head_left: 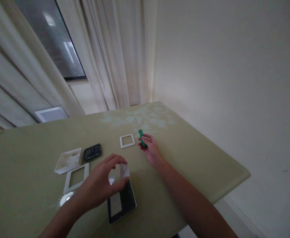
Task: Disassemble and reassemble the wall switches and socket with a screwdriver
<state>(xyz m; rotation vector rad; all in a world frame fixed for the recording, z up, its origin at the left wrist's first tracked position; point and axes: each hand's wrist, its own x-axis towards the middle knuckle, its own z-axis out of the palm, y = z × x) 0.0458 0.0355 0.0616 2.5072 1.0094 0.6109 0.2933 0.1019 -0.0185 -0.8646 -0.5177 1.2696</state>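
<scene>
While my right fingers hold the screwdriver, loosening my left fingers could drop the pinched white piece onto the black panel toward the desk's near edge.

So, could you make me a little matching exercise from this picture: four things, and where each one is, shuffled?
Things:
1. Screwdriver
2. White piece
3. Black part
4. Small square frame

Places:
A. Beside the open white box
B. In the right hand
C. On the table, close by the right hand
D. Pinched in the left hand

Right pairs: 1-B, 2-D, 3-A, 4-C
</scene>
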